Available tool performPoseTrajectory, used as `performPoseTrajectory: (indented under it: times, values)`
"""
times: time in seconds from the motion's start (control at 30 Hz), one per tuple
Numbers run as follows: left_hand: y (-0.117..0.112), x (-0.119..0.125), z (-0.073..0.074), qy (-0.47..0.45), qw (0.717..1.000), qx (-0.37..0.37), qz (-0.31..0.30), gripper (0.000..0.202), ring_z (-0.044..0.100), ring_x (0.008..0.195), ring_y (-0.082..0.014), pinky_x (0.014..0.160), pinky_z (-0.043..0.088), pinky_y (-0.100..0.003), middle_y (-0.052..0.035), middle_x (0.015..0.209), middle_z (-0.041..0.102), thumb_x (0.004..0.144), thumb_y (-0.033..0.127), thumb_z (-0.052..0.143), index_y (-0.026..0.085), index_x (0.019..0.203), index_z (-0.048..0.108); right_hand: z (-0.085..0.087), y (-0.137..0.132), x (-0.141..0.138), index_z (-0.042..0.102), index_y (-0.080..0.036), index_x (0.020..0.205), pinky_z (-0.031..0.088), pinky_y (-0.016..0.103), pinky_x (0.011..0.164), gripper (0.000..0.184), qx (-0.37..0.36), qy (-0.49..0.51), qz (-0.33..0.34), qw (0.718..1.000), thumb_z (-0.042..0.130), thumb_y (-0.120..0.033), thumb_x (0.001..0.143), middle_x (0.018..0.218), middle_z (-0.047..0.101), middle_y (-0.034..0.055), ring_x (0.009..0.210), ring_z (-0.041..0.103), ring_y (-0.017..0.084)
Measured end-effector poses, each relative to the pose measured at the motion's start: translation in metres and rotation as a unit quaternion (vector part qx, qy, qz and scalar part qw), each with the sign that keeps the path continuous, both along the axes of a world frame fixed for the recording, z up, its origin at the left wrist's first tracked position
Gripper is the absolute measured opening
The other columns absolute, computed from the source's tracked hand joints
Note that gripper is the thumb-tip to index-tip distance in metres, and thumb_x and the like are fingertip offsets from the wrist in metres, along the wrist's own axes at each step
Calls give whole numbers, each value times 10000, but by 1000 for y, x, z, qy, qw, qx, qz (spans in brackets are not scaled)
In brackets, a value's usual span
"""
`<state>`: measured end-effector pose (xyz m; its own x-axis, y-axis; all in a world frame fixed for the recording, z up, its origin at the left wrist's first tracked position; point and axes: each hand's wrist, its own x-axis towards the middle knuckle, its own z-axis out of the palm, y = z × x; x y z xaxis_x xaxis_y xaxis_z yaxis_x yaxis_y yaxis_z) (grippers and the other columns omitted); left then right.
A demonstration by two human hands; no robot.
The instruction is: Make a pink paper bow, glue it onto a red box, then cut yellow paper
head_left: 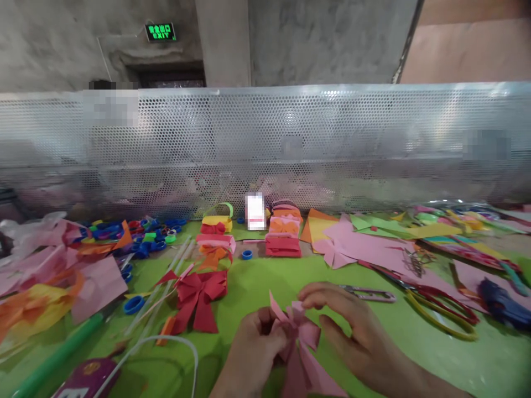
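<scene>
A pink paper bow [305, 354] with folded loops and two long tails is held up at the front of the green table. My left hand [259, 342] pinches its left side between thumb and fingers. My right hand [352, 326] arches over the bow's upper right, fingertips at its top edge and thumb spread apart from them; it does not appear to grip the paper. To the left lies a finished-looking red paper bow [201, 301]. Just beyond my right hand is a pair of small thread snips [373, 294].
Scissors with red and yellow handles [443, 315] lie right. Small paper bags [284, 235] stand at the back below a perforated metal screen [332, 121]. Left are paper scraps [99, 287], blue tape rings [134, 304], and a purple glue gun [89, 378] with a white cord.
</scene>
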<state>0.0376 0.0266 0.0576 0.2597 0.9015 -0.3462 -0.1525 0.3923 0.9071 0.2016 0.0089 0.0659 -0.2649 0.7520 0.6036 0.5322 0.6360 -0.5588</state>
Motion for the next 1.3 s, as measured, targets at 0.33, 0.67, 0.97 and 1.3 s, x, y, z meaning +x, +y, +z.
performPoseTrajectory:
  times: [0.33, 0.67, 0.97, 1.3]
  values:
    - [-6, 7, 13, 88, 991, 98, -14, 23, 416, 509, -91, 506, 325, -218, 45, 504, 481, 569, 162, 575, 153, 559, 557, 1, -2, -11, 582, -176, 651, 420, 239, 620, 162, -129, 30, -29, 991, 536, -47, 737, 730, 545, 7, 709, 541, 133]
    - [-4, 9, -3, 86, 993, 67, 48, 113, 421, 464, -81, 470, 323, -207, 55, 453, 483, 476, 72, 505, 157, 534, 550, -4, -6, -14, 602, -188, 680, 439, 234, 605, 165, -72, 28, -15, 997, 520, -73, 764, 743, 548, 17, 700, 546, 132]
    - [-6, 10, 5, 25, 995, 7, 96, 171, 490, 472, -103, 504, 425, -248, 32, 485, 557, 472, 183, 656, 154, 613, 564, -12, -13, -17, 556, -209, 720, 397, 234, 537, 133, 70, -52, -61, 994, 505, -128, 812, 651, 592, 3, 577, 523, 121]
    - [-4, 8, 0, -28, 996, -21, 80, 316, 451, 428, -74, 484, 401, -239, 41, 467, 538, 440, 325, 749, 127, 620, 581, -16, -7, -16, 522, -221, 720, 419, 212, 534, 137, 103, -66, -53, 991, 523, -141, 831, 623, 588, -22, 561, 545, 104]
